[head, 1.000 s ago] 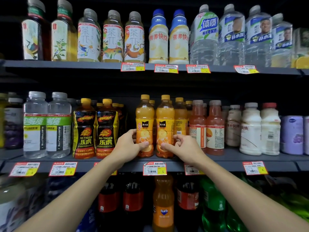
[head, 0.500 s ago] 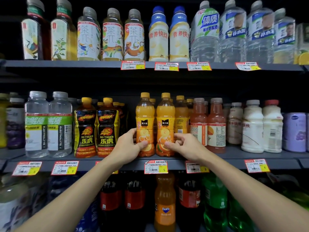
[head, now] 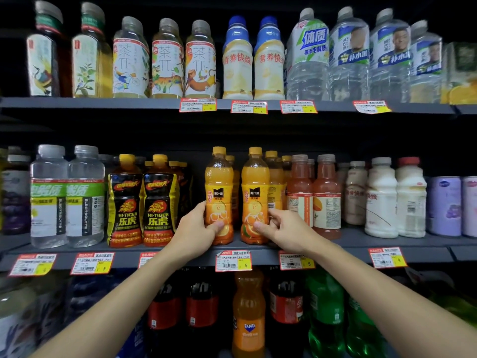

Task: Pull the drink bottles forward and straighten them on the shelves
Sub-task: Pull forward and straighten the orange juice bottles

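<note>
Two orange juice bottles with yellow caps stand upright at the front edge of the middle shelf, a gap between them and more of the same behind. The left hand curls round the left juice bottle, thumb across its lower label. The right hand grips the right juice bottle likewise. At nine o'clock from them stand two black bottles reading HI-TIGER, then two clear bottles reading ELECTROLYTE. At six o'clock, one shelf down, one orange bottle reads FANTA. A price tag under the juice shows 5.
</note>
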A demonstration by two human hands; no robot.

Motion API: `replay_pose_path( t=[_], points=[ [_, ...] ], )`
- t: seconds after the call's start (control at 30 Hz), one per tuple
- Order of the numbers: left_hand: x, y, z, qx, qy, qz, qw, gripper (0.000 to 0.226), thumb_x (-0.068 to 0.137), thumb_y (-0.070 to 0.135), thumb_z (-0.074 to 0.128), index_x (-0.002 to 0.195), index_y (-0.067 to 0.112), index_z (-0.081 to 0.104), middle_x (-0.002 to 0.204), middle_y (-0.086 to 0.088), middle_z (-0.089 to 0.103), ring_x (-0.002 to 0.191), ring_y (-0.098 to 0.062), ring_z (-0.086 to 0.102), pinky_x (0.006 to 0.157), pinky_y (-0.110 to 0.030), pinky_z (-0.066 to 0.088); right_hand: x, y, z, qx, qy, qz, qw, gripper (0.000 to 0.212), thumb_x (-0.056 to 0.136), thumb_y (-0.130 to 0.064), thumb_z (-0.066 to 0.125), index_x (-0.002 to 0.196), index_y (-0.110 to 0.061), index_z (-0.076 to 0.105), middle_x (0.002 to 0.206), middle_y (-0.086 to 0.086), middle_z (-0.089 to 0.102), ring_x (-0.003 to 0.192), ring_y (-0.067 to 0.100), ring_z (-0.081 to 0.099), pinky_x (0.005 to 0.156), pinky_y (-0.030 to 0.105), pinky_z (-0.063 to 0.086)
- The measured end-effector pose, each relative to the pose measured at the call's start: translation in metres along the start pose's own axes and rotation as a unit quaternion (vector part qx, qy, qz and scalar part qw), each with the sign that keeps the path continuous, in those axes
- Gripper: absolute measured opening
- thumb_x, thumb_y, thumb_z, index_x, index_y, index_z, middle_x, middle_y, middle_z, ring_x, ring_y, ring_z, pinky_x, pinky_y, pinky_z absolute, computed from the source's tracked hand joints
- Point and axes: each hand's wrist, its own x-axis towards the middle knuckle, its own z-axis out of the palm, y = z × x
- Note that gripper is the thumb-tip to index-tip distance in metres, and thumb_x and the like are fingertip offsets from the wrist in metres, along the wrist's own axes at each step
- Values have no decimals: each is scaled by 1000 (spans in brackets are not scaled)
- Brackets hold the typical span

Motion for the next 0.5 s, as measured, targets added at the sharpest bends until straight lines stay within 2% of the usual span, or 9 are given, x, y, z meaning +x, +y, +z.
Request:
replay_pose_path(
  t=[0.07, 0.13, 0.23, 0.27, 0.3, 0.37, 0.4, 0.47, 0.5],
  points=[
    [-1, 1, 1, 6, 3, -2, 1000, 55, 96, 30, 66, 146, 26, 43, 131, 6, 60, 109, -8, 52, 98, -33, 46, 3, -1, 2, -2, -3, 3, 1000, 30, 96, -49, 62, 96, -24, 47, 65, -10, 53, 58, -1, 50, 58, 17, 39],
    [-2, 2, 1, 11, 1, -1, 1000, 55, 96, 30, 66, 146, 27, 42, 133, 5, 60, 110, -8, 53, 98, -34, 46, 3, -1, 4, -2, -4, 8, 1000, 34, 95, -52, 62, 105, -25, 45, 66, -10, 54, 59, -2, 51, 58, 14, 39],
    [-6, 4, 2, 9, 5, 10, 1000, 60, 95, 31, 67, 148, 25, 38, 135, 6, 56, 119, -13, 55, 100, -34, 46, -1, 1, 4, 33, 22, 13, 999, 47, 93, -56, 63, 126, -23, 58, 66, -9, 60, 64, 0, 58, 65, 18, 42],
    [-8, 5, 4, 17, 30, 21, 999, 64, 94, 29, 68, 149, 22, 36, 138, 5, 52, 126, -16, 52, 103, -34, 45, -4, 3, 2, 51, 52, 9, 997, 52, 92, -56, 63, 131, -22, 60, 65, -8, 62, 66, 1, 61, 67, 20, 43],
    [-12, 7, 7, 37, 78, 44, 995, 67, 93, 27, 69, 150, 18, 34, 141, 2, 47, 131, -17, 47, 107, -34, 42, -7, 6, -2, 57, 93, 4, 994, 47, 92, -56, 63, 127, -25, 63, 66, -10, 64, 67, 1, 63, 67, 22, 44],
    [-22, 15, 15, 79, 202, 139, 966, 63, 90, 17, 71, 145, 9, 41, 141, -5, 42, 133, -16, 40, 108, -26, 35, -15, 16, -10, 11, 205, 1, 979, 24, 91, -53, 64, 109, -37, 64, 68, -12, 64, 69, 2, 62, 63, 25, 42],
    [-27, 21, 20, 86, 244, 189, 947, 56, 89, 12, 71, 139, 7, 46, 137, -6, 43, 130, -14, 40, 107, -22, 34, -19, 22, -15, -40, 260, 11, 965, 20, 90, -54, 63, 102, -38, 62, 70, -12, 62, 70, 2, 60, 61, 27, 40],
    [-35, 35, 35, 82, 246, 254, 932, 46, 89, 9, 70, 131, 9, 52, 130, -3, 44, 124, -9, 41, 104, -13, 32, -27, 35, -26, -136, 341, 45, 929, 28, 86, -57, 64, 103, -36, 55, 91, -14, 59, 80, 10, 60, 64, 29, 42],
    [-37, 43, 44, 79, 224, 275, 932, 43, 90, 10, 68, 130, 11, 52, 129, 1, 43, 122, -7, 41, 103, -9, 31, -29, 43, -31, -167, 363, 60, 915, 40, 83, -59, 67, 109, -31, 53, 102, -8, 55, 87, 16, 60, 68, 32, 46]
  ],
)
